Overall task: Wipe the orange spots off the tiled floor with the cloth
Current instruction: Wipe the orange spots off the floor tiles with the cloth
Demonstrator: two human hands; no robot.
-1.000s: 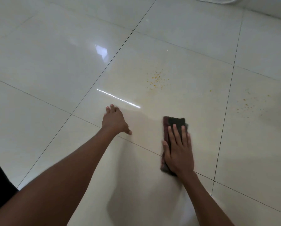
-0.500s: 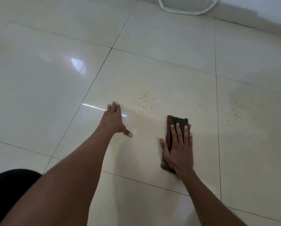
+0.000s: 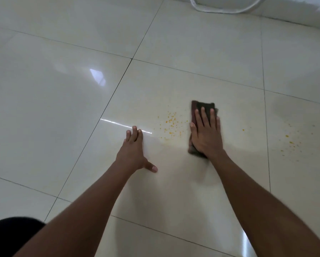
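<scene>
A cluster of small orange spots (image 3: 171, 124) lies on the glossy cream tiled floor (image 3: 62, 108), between my two hands. A second, thinner scatter of orange spots (image 3: 291, 141) sits on the tile to the right. My right hand (image 3: 206, 135) presses flat on a dark folded cloth (image 3: 204, 107), whose far end sticks out beyond my fingertips, just right of the main cluster. My left hand (image 3: 135, 154) rests flat on the floor, fingers together and thumb spread, holding nothing, just left of the spots.
A white hose or cable (image 3: 227, 9) curves along the floor at the top, near the wall base (image 3: 304, 17). A dark knee or garment (image 3: 12, 232) shows at the bottom left. Dark grout lines cross the floor.
My right hand has slid the cloth forward, up beside the main cluster of spots. The left hand stays planted. The view has shifted, showing more of the hose at the top.
</scene>
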